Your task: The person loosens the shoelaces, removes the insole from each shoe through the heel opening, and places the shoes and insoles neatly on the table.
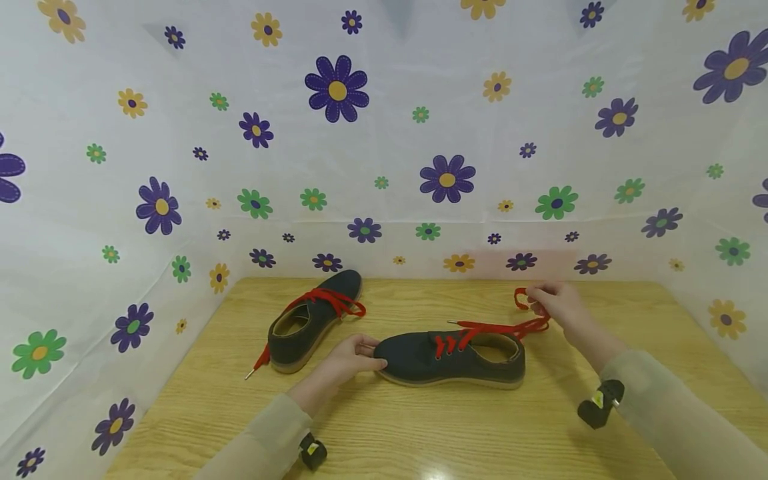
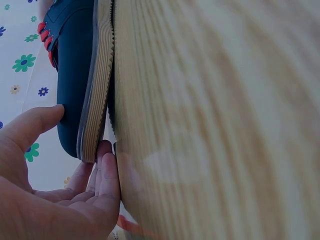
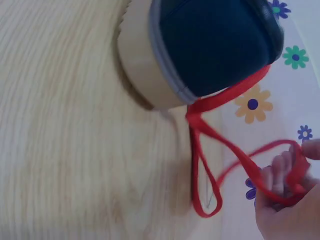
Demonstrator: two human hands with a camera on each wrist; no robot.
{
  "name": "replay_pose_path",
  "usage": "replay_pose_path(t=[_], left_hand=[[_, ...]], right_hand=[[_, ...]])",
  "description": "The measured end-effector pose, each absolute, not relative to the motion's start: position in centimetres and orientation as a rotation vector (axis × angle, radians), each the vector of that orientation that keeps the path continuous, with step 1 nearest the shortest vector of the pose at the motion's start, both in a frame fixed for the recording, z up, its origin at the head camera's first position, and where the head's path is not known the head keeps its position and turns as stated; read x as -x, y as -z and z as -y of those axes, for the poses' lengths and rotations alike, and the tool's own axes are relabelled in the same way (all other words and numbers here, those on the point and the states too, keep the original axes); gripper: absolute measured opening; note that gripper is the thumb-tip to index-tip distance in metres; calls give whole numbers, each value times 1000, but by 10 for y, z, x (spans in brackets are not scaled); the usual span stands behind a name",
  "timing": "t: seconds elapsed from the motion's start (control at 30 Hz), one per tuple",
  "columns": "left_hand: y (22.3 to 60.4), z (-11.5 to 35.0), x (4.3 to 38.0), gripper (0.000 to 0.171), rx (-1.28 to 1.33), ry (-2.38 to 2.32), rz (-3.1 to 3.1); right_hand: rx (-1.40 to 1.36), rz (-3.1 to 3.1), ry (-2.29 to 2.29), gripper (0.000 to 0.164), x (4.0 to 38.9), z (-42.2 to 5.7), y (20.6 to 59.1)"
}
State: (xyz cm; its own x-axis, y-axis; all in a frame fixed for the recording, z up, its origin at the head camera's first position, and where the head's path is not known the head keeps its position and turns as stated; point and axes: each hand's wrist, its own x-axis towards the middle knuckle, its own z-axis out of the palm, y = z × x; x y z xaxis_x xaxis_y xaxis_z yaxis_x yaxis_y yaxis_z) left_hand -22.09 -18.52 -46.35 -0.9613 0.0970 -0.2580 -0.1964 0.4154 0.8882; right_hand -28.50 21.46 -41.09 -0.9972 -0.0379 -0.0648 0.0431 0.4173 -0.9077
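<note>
The likely light dark-blue, cream-soled shoe point(image 1: 453, 370) is gripped by its toe point(image 1: 399, 358) in the left hand point(image 1: 351, 357); its limp, flat red lace point(image 3: 215, 101) is apparently pinched by the right hand point(image 1: 558, 303).

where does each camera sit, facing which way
Head: head-worn, facing forward and down at the table, near shoe, far shoe; left hand, right hand, forearms show.
Left wrist: worn there, facing the near shoe's toe; left hand shows.
Right wrist: worn there, facing that shoe's heel and red lace; right hand shows.
Both wrist views share the near shoe.

Soft light — glare on tabletop point(image 1: 414, 430)
</note>
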Motion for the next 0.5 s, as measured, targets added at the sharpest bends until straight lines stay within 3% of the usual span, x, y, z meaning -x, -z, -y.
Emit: replay_pose_path(t=[0.23, 0.5], left_hand=[[464, 185, 221, 44, 81, -1568, -2403], [463, 185, 221, 45, 77, -1577, -2395]], right_hand=[[239, -2912, 1172, 41, 283, -220, 419], [251, -2892, 1229, 40, 280, -221, 418]])
